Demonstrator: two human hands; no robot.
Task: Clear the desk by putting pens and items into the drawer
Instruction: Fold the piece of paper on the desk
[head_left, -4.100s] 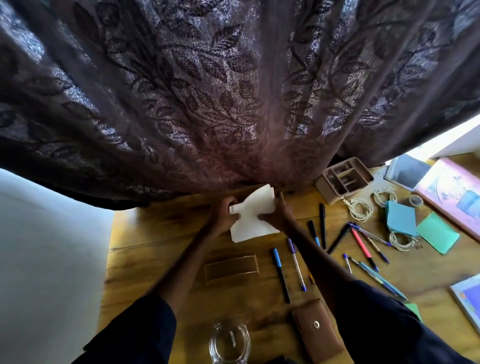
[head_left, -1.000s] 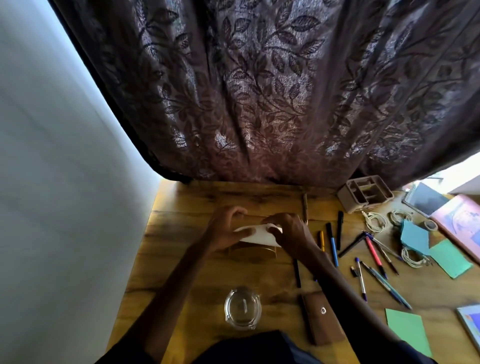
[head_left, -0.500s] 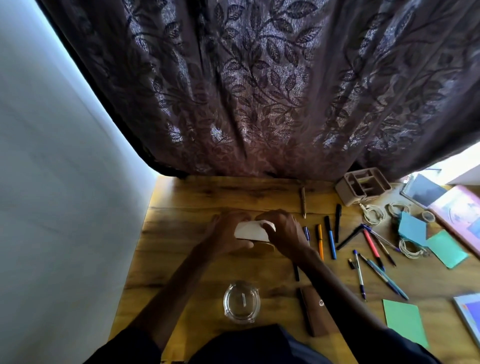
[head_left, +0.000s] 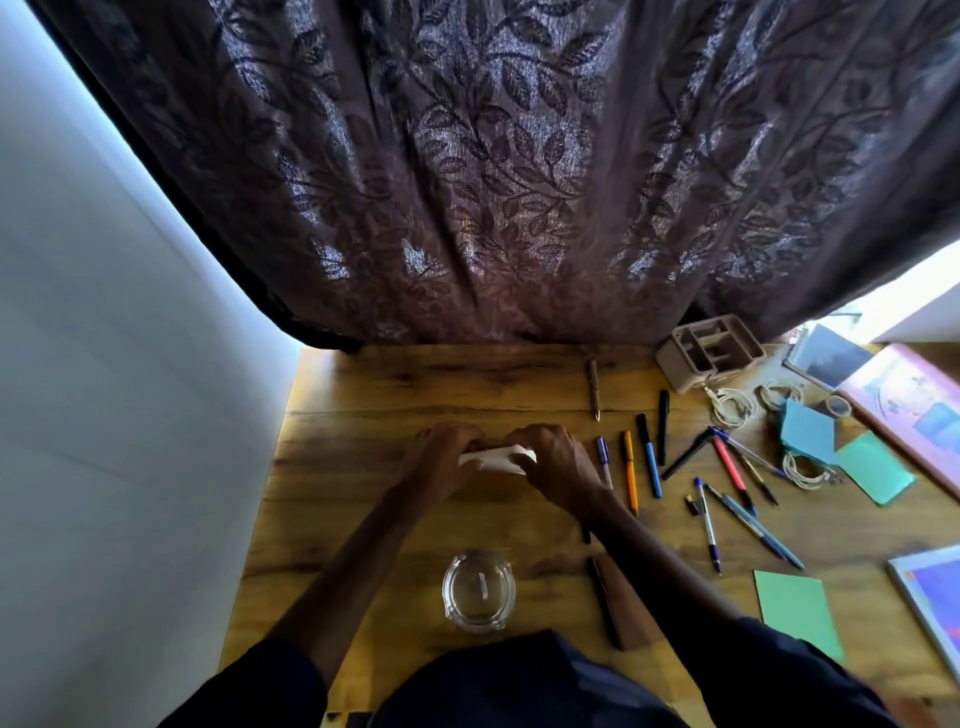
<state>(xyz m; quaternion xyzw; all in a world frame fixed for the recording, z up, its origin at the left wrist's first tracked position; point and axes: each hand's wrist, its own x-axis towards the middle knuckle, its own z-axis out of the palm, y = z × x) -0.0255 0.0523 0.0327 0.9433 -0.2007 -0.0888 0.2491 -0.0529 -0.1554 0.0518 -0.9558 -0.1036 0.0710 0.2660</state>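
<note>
Paper folded smaller, pinched between both hands.

Daylight filters through the weave of the curtain; we see it glint in patches low on the fabric, left of centre. At the right edge of the frame a white gap beside the curtain is blown out. The wall at left reads pale and evenly lit. The bench glows amber. Soft shadow pools under the left hand and right hand, both slightly blurred. The white paper they pinch is the brightest spot there. Dark sleeves at the bottom lose all detail. Straight edges bow toward the corners. Faint glare on the glass dish.
</note>
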